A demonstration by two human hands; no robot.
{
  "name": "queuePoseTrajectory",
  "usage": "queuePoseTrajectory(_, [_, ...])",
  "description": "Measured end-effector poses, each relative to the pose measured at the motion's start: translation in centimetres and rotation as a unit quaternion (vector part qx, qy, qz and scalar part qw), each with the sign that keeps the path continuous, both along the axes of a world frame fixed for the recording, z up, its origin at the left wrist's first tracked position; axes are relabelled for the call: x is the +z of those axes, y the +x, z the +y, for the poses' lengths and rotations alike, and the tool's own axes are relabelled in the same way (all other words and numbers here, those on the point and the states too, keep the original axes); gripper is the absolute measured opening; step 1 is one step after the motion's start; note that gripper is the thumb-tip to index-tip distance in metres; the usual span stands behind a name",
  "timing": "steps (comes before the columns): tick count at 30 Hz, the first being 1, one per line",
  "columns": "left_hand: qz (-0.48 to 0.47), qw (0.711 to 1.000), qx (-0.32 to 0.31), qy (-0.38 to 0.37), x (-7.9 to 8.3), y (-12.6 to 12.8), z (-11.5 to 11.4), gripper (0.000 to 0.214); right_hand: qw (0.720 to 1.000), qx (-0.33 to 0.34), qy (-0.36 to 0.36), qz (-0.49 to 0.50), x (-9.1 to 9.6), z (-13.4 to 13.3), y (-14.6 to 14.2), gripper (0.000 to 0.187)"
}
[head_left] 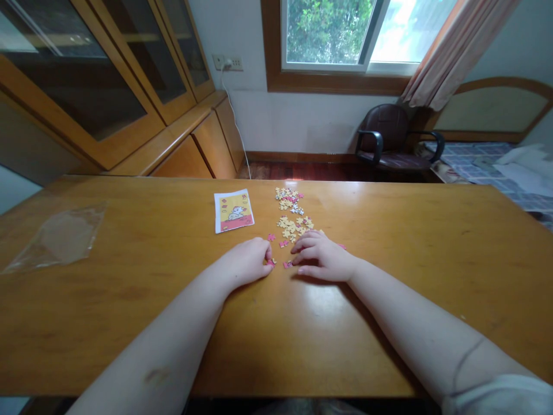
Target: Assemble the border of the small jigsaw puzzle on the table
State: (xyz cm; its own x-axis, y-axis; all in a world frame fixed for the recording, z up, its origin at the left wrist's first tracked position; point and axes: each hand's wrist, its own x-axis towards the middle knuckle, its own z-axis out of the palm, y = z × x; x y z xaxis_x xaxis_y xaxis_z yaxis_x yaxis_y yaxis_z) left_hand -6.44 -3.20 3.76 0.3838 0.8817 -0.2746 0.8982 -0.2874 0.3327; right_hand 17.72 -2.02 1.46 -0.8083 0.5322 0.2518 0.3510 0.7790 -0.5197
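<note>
Puzzle pieces [287, 225] lie loose on the wooden table [432, 288], in front of the person and mainly between and beyond the two hands. Two clusters are noted: one farther off, with white, yellow and pink pieces mixed, and one nearer, mostly yellow, reaching close to the right hand [322, 256]. Left hand [248, 262] rests low at the near side of the pieces, fingers curled toward the thumb and narrowed on a small pink piece [271, 263] at the tips. Right hand is palm down, its fingers loosely spread; a second pink piece [287, 264] sits at its fingertips, and whether it is gripped cannot be told. Further single pink pieces lie between the hands, apart from the clusters. Picture card [235, 219], yellow and pink with a white figure, lies flat beyond the left hand, left of the clusters. Clear plastic bag [64, 233] lies flat at the table's left, well apart from both hands.
</note>
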Motion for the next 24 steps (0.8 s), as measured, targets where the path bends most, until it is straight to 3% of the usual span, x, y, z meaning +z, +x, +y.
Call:
queuePoseTrajectory(9, [-0.077, 0.996, -0.043, -0.032, -0.1, 0.3, 0.3, 0.005, 1.000, 0.002, 0.000, -0.003, 0.1, 0.0, 0.0, 0.027])
queuePoseTrajectory(15, [-0.149, 0.988, -0.028, -0.010, -0.2, 0.8, 0.7, 0.014, 1.000, -0.001, 0.004, -0.003, 0.2, -0.1, -0.1, 0.026])
queuePoseTrajectory(24, [-0.224, 0.974, 0.011, -0.036, -0.9, 1.5, 0.9, 0.018, 1.000, -0.003, 0.008, -0.014, 0.1, -0.1, -0.1, 0.026])
